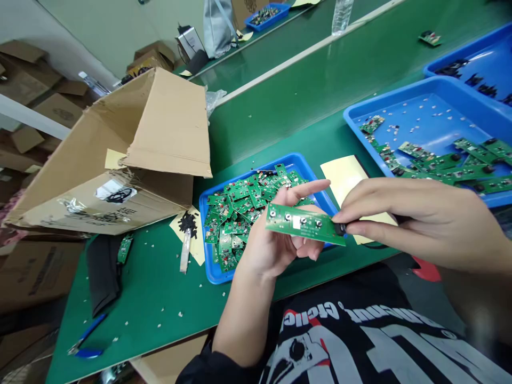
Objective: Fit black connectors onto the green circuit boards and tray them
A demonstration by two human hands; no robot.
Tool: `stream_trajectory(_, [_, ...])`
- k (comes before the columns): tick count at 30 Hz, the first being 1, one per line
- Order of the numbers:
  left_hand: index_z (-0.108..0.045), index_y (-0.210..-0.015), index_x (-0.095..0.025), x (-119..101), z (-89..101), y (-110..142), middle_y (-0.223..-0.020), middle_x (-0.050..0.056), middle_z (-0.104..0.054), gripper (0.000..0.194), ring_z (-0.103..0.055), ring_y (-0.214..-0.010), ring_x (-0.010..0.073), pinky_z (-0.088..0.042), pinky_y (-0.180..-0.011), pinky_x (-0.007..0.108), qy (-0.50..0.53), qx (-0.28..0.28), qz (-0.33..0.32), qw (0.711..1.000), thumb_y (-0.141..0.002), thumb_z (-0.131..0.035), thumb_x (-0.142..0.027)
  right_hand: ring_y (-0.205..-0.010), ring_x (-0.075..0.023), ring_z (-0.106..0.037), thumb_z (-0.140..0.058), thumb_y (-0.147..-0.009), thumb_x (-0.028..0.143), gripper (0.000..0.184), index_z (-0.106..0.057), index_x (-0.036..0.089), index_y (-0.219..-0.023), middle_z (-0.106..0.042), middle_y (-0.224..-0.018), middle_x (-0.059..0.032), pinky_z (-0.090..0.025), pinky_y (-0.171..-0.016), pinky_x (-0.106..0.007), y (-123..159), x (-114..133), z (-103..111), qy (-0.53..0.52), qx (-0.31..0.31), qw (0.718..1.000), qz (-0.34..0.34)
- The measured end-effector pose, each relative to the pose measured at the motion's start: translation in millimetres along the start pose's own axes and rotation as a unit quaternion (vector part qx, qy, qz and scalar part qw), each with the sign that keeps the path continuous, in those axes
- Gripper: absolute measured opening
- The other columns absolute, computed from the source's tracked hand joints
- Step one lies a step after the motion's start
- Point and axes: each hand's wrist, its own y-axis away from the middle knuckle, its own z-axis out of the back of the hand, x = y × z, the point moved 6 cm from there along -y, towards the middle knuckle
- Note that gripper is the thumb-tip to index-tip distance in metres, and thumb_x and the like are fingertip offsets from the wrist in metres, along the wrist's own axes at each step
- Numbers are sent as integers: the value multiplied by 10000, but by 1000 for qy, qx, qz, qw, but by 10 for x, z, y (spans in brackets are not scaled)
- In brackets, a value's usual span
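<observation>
A green circuit board (298, 223) with a row of small switches and a white square is held level above the table's front edge. My left hand (266, 248) grips it from behind and below, index finger stretched out and the other fingers curled under. At the board's right end sits a round black part (340, 229), pinched between the thumb and fingers of my right hand (404, 221). Whether that part is seated in the board is hidden by the fingertips. Behind my left hand, a blue tray (211, 269) is heaped with similar boards.
Several boards with black parts lie in a larger blue tray (400, 96) at right, another tray (494, 48) beyond. Left stand an open cardboard box (168, 122), yellow paper (199, 250) with small black pieces, a black pouch (103, 272) and blue-handled cutters (88, 341).
</observation>
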Motion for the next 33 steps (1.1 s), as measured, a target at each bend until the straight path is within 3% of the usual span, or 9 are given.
stream_trajectory(3, [-660,-1352,-182,4,-19,76,-643,14,-655,795,-652,-490,165,-483,-429,249,-10,-62,-71,995,-951,-488,-846,-770,-114,-725,-602,-1031,84,171,-685,232,-1014,-763,-908,14,-601,-693,-209,24,11,9,37,-35,999,-9])
stream_trajectory(5, [-517,-1513,-240,-14,-50,167,-741,16,-705,807,-717,-583,186,-554,-497,259,-65,-109,-158,979,-933,-613,-792,-786,-118,-726,-600,-1035,74,173,-672,230,-1016,-766,-915,13,-607,-711,-216,39,17,14,60,-53,997,-15])
stream_trajectory(8, [-293,-1642,-367,-34,-132,339,-951,26,-762,931,-773,-730,191,-657,-662,284,-202,-190,-288,917,-903,-853,-451,-789,-120,-730,-587,-1050,81,176,-671,233,-1023,-767,-909,17,-612,-706,-214,51,46,-10,71,-62,995,-25])
stream_trajectory(11, [-202,-1680,-459,-20,-218,437,-1010,-1,-742,1000,-768,-792,160,-684,-770,286,-293,-233,-359,855,-933,-819,-209,-786,-135,-743,-595,-1051,93,175,-685,239,-1017,-776,-925,11,-633,-719,-231,56,83,-47,89,-73,992,-53])
stream_trajectory(14, [-335,-1663,-458,-28,-250,455,-1059,4,-725,972,-751,-856,157,-679,-773,272,-341,-237,-407,814,-890,-838,-153,-788,-150,-759,-601,-1056,120,167,-700,243,-1001,-786,-937,8,-652,-735,-249,57,123,-80,104,-84,988,-72])
stream_trajectory(17, [-641,-1490,-338,-48,-195,443,-1101,48,-745,654,-723,-890,174,-662,-759,282,-387,-252,-416,783,-890,-845,-179,-817,-167,-776,-588,-1063,137,178,-714,250,-1007,-795,-956,5,-666,-751,-270,61,130,-87,117,-90,986,-83])
stream_trajectory(19, [-731,-1385,-298,-81,-168,446,-1007,34,-753,527,-696,-836,163,-636,-718,273,-414,-248,-431,762,-889,-839,-156,-827,-171,-780,-591,-1061,140,176,-714,255,-1010,-797,-966,7,-670,-758,-277,68,132,-76,126,-91,985,-82])
stream_trajectory(27, [-776,-1292,-224,-281,-282,455,-826,7,-726,437,-608,-650,131,-549,-535,237,-516,-214,-510,654,-867,-842,-146,-922,-166,-780,-539,-1076,106,186,-688,215,-1100,-782,-1053,-40,-672,-844,-252,119,251,-62,198,-76,974,-74])
stream_trajectory(33, [-798,-1096,-188,-321,-323,409,-817,12,-728,182,-635,-646,115,-552,-542,217,-540,-213,-513,632,-919,-798,-149,-1012,-192,-754,-590,-1047,89,199,-687,227,-1151,-744,-1135,-75,-659,-838,-292,175,256,-61,246,-96,961,-77])
